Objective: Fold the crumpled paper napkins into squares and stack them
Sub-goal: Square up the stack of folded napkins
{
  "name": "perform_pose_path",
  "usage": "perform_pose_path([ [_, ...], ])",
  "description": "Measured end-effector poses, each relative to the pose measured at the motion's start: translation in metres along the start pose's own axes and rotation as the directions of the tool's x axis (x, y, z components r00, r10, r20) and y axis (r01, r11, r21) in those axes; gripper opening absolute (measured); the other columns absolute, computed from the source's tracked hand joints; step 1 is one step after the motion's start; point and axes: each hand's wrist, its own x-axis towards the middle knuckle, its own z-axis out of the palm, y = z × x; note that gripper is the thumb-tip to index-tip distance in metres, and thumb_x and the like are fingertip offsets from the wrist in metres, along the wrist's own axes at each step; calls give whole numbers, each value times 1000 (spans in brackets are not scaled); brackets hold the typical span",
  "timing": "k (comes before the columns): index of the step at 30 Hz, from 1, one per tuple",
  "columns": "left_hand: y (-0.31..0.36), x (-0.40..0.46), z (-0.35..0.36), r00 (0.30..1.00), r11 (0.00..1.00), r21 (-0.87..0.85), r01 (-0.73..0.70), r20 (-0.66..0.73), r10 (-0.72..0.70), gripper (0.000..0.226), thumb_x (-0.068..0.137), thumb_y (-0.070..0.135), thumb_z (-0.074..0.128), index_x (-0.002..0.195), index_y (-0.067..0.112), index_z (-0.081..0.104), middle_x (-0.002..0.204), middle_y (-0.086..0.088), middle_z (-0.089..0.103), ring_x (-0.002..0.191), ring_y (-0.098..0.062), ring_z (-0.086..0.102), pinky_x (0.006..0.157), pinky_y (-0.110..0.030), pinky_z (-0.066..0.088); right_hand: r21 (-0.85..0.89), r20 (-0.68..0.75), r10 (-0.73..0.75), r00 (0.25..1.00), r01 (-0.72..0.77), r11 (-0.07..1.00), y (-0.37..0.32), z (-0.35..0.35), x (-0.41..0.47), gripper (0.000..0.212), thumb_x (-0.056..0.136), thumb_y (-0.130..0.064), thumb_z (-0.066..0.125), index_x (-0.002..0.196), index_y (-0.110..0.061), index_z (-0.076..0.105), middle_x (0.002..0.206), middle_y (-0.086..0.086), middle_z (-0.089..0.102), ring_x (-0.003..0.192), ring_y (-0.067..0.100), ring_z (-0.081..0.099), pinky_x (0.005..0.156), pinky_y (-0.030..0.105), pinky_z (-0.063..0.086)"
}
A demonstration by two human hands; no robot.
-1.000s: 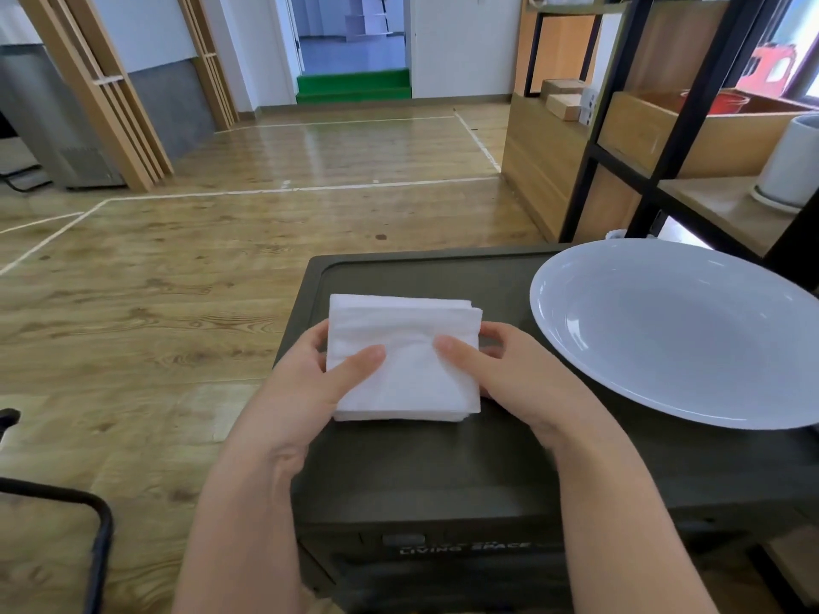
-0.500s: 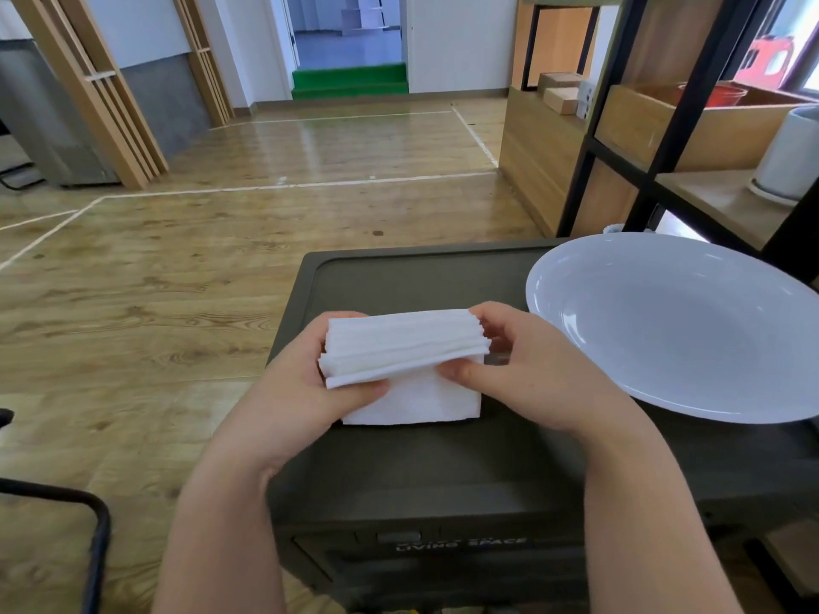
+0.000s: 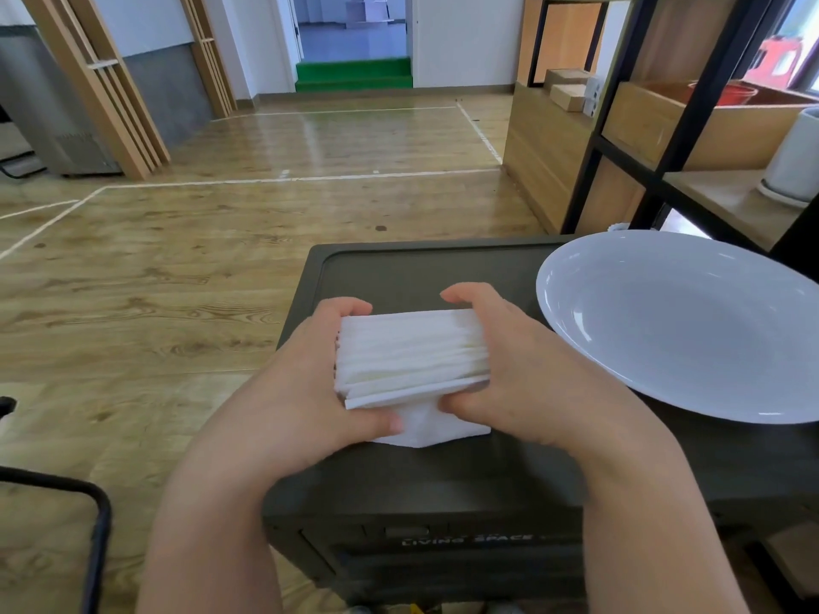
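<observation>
White folded napkin stack (image 3: 412,352) — tipped up on edge, layered folds showing — above one flat napkin (image 3: 432,429).

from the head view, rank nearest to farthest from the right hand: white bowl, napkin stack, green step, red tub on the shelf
1. napkin stack: gripped in the right hand, left of it.
2. white bowl: on the black box, to the right.
3. red tub: on the shelf, far right.
4. green step: at the doorway, across the room.

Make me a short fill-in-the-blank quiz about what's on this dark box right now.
1. Both hands grip a stack of white ____.
2. The left hand and right hand hold the stack from opposite ____.
3. The white plate beside it holds ____.

Answers: napkins; sides; nothing
</observation>
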Motion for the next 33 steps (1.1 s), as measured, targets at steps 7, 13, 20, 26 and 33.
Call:
perform_pose_path([
  [7, 2, 2, 3, 999, 999, 37, -9, -46, 11, 66, 61, 34, 84, 107, 43, 37, 103, 21, 50, 92, 0, 51, 67, -22, 43, -91, -39, -17, 999, 14, 996, -2, 3, 3, 34, 78, -30, 67, 105, -33, 47, 97, -12, 45, 81, 8, 52, 68, 27, 48],
  [13, 1, 2, 1, 998, 998, 55, -24, -63, 28, 38, 67, 32, 80, 87, 35, 48, 84, 17, 54, 74, 3, 48, 54, -15, 33, -64, -66, -16, 998, 11, 998, -5, -1, -1, 25, 79, -30, 68, 97, -33, 52, 87, -12, 59, 78, 7, 56, 63, 28, 50],
  [20, 15, -4, -1, 995, 886, -463, 4, -84, -48, 42, 64, 25, 82, 101, 32, 62, 92, 16, 70, 82, 3, 65, 67, -14, 51, 282, -125, -29, 992, 63, 957, 8, -18, -7, 35, 72, -30, 76, 101, -38, 58, 90, -23, 64, 86, -7, 59, 65, 14, 52],
  [26, 35, 10, 17, 961, 732, -629, 261, 94, -261, 44, 60, 51, 65, 92, 22, 69, 86, 8, 76, 85, -11, 70, 85, -32, 49, 637, -138, 183, 973, -55, 769, 23, -20, -2, 47, 77, -33, 76, 119, -31, 54, 101, -14, 69, 89, 6, 68, 67, 22, 58],
  [33, 90, 54, 37, 951, 725, -618, 305, 165, -260, 35, 88, 46, 59, 92, 15, 72, 86, 3, 76, 72, -10, 69, 71, -26, 51, 730, -170, 442, 881, -189, 657, 57, -69, -11, 46, 83, -46, 66, 123, -33, 47, 106, -12, 60, 96, 12, 61, 86, 37, 54],
])
